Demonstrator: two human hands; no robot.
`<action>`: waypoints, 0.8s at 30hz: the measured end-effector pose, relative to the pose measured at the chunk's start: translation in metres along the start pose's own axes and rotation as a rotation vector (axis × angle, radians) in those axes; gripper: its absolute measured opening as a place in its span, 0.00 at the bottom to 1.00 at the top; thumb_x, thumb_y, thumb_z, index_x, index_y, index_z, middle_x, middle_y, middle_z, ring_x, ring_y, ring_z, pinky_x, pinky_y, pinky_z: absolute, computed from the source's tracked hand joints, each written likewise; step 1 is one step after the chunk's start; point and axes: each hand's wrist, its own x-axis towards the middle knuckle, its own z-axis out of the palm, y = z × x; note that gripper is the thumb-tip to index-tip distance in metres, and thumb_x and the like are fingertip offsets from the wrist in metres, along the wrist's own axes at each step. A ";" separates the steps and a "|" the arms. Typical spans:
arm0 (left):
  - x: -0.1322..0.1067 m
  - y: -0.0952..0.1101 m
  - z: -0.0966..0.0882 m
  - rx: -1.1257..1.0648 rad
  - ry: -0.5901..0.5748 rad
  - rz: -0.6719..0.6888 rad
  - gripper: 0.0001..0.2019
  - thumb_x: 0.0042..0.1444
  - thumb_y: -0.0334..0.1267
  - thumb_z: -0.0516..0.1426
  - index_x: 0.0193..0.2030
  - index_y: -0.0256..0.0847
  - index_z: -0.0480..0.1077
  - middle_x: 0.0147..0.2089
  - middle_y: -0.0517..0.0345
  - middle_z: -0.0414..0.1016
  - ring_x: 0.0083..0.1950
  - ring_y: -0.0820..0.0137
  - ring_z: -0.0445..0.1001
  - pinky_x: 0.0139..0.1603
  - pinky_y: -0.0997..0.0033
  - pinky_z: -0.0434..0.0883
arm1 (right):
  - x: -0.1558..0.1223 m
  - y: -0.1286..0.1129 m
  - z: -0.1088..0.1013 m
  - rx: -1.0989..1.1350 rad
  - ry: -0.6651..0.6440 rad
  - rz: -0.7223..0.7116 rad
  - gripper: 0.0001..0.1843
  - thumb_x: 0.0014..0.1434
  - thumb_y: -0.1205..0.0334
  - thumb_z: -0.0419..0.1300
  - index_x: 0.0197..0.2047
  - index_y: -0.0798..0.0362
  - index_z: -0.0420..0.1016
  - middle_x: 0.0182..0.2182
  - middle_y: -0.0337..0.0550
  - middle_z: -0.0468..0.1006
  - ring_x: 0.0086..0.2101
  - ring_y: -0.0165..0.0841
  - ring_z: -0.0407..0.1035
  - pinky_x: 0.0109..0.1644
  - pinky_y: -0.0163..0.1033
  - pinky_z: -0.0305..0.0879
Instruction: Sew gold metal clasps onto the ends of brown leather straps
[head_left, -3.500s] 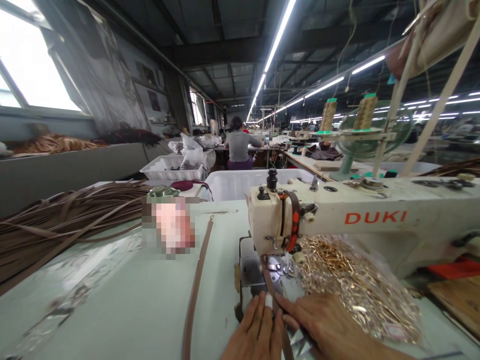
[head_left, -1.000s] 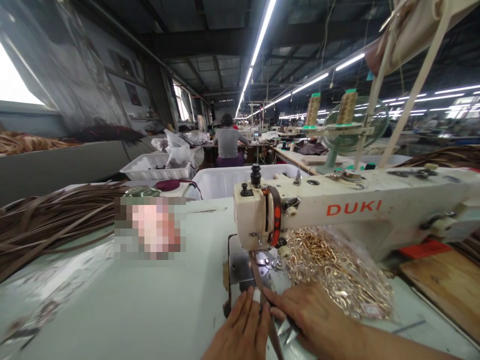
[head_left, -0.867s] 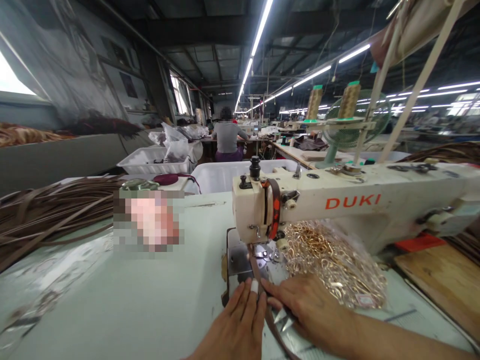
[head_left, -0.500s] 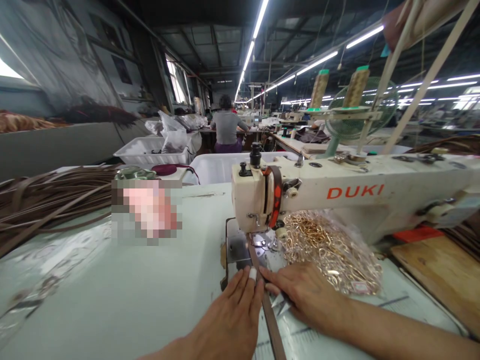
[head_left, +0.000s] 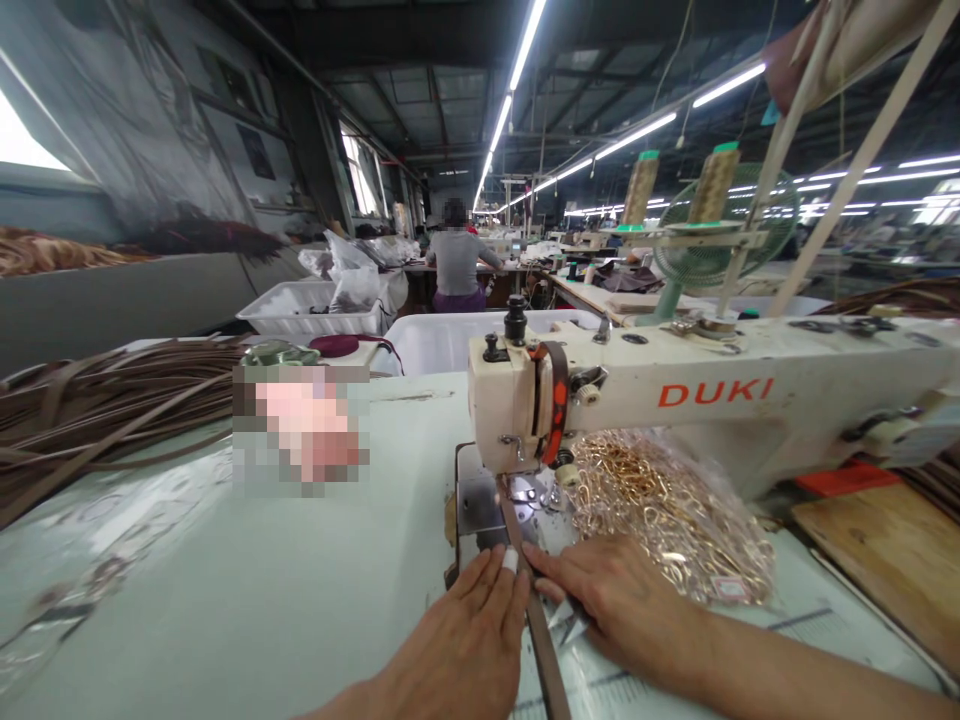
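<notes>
The left hand (head_left: 465,650) and right hand (head_left: 622,605) lie flat and open just in front of the sewing machine (head_left: 675,400). Their fingertips press the brown strap (head_left: 544,660) from either side and grip nothing. The strap runs under the machine's needle. Fingers this close risk a prick, and uneven pressure could skew the strap. Red lettering on the machine's arm reads "DUKI".

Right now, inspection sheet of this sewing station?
Surface: pale green table.
Job's things: strap runs under the sewing machine foot, between the hands.
Clutter: bag of gold rings under the machine arm; strap pile far left; wooden board right.
Hands: left hand flat beside strap; right hand fingertips on it, metal tips beneath.
Cables: nothing seen.
Surroundings: white bins, thread cones, fan, a person seated beyond.
</notes>
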 end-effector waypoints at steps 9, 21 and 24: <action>0.006 -0.009 0.021 -0.023 0.204 0.049 0.36 0.59 0.55 0.56 0.59 0.18 0.63 0.59 0.25 0.63 0.62 0.47 0.62 0.63 0.53 0.59 | 0.000 0.002 0.002 0.010 0.016 -0.014 0.20 0.70 0.59 0.42 0.61 0.51 0.61 0.31 0.41 0.77 0.31 0.37 0.72 0.34 0.41 0.63; 0.020 -0.026 0.043 -0.181 0.500 0.108 0.08 0.64 0.36 0.53 0.43 0.40 0.74 0.43 0.53 0.78 0.48 0.63 0.75 0.57 0.64 0.67 | 0.000 0.002 -0.002 0.026 -0.006 -0.032 0.21 0.69 0.60 0.44 0.64 0.50 0.58 0.31 0.41 0.77 0.31 0.35 0.71 0.33 0.40 0.61; 0.019 -0.029 0.037 -0.216 0.511 0.102 0.12 0.67 0.34 0.49 0.41 0.40 0.74 0.40 0.55 0.78 0.44 0.66 0.76 0.52 0.69 0.69 | 0.000 0.002 -0.003 0.042 -0.005 -0.024 0.21 0.67 0.62 0.47 0.62 0.51 0.60 0.32 0.42 0.77 0.32 0.36 0.72 0.35 0.40 0.63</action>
